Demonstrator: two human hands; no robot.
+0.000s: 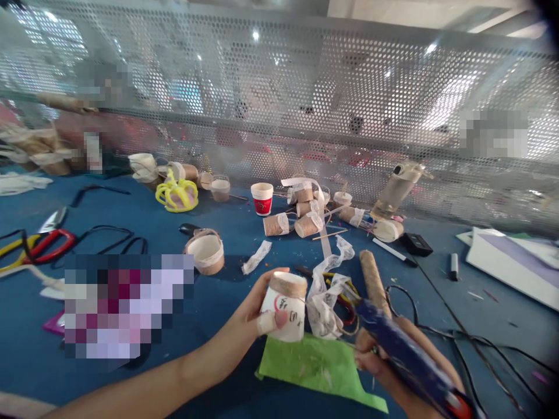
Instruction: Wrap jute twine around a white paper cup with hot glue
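"White cup (289,305): where is it held?"

"In the left hand (251,311), at the near middle, over the far edge of a green sheet (314,366). It is pinched between the thumb, laid across its front, and the fingers curled behind."

"And how is it placed from the right hand (385,372)?"

"To the left and slightly farther off. A blue glue gun (406,346) is gripped in that hand, its long axis slanted from near right to far left, while the cup's axis is held roughly upright. Nozzle and cup are apart, with white lace (322,317) seen between."

"Is anything else pinched by the right fingers?"

"That cannot be told; the spot is blurred, though a thin strand may be caught there."

"How is the cup dressed?"

"A twine band (288,286) is wrapped around its upper part."

"And the other containers?"

"A small basket (212,265) is set upright to the left, its pale inner wall exposed. Farther off, a red cup (262,203) is stood upright, its contents not made out. Twine-wrapped cups (309,224) are heaped to its right, some laid on their sides."
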